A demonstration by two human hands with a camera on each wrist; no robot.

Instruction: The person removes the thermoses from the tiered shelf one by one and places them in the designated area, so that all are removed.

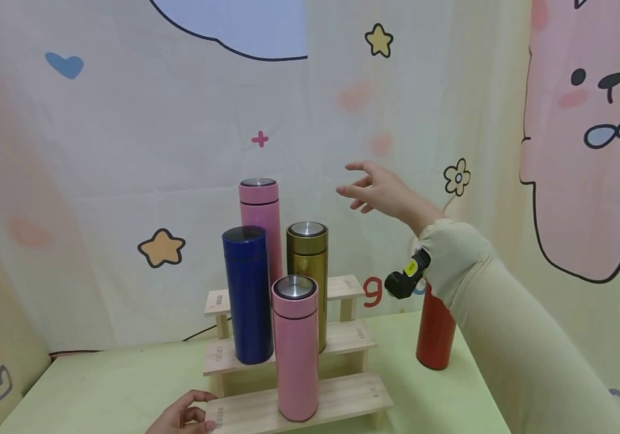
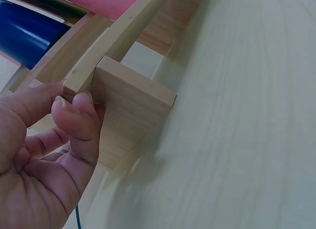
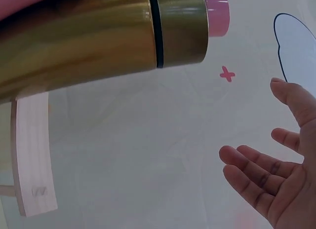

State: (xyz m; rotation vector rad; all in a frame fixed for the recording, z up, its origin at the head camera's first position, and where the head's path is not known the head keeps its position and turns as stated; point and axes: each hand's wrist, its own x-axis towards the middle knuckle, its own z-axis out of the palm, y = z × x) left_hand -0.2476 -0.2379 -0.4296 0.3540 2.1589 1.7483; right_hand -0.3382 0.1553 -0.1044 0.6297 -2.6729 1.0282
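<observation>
My left hand (image 1: 182,416) pinches the left end of the lowest step of a wooden tiered stand (image 1: 342,395); the left wrist view shows thumb and fingertips around the board's corner (image 2: 81,78). In the air right of the bottles, my right hand (image 1: 383,190) holds nothing, its fingers spread and loosely bent. Nearest to it stands a gold thermos bottle (image 1: 308,244) on the middle step. A blue thermos bottle (image 1: 247,295) shares that step, on the left. One pink thermos bottle (image 1: 297,355) is upright on the lowest step, another pink bottle (image 1: 259,205) on the top step, partly hidden.
A red thermos bottle (image 1: 435,337) stands on the pale green table (image 1: 98,392) to the right, partly covered by my right sleeve. Behind the stand hangs a printed cloth (image 1: 125,150) with stars and hearts. A dark cable (image 1: 198,331) runs behind the stand.
</observation>
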